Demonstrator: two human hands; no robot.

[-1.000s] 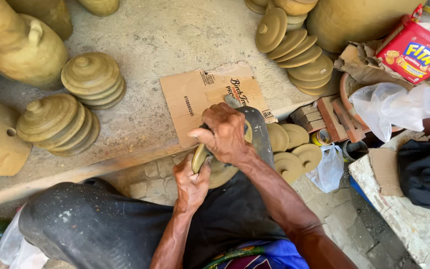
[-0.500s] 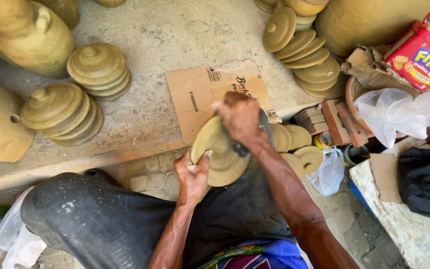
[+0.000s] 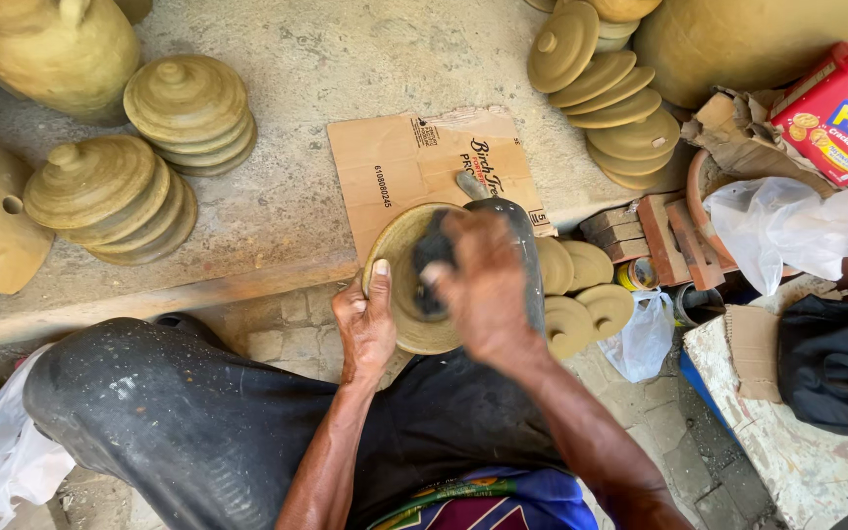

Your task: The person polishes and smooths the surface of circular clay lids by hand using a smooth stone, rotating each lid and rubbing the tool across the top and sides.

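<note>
The left hand (image 3: 365,319) is gripping the rim of a round clay lid (image 3: 406,294) — fingers curled under the edge, thumb lying up along the left side, holding it face-up over the person's lap. The right hand (image 3: 483,285) is closed around a dark lump (image 3: 431,257), some kind of cloth or sponge, hard to tell which, and it's pressing that against the inside of the lid. The lid is hanging just in front of the concrete surface (image 3: 326,59), right over the edge of a flattened piece of cardboard (image 3: 414,162) lying there.

Around it: two stacks of knobbed clay lids (image 3: 134,177) are sitting on the surface to the left, another fanned-out pile of lids (image 3: 606,88) at top right, and a few small clay discs (image 3: 581,294) just beside the right hand. A white plastic bag (image 3: 797,226) and a red snack box (image 3: 841,108) are sitting off to the right — well apart from the hands.
</note>
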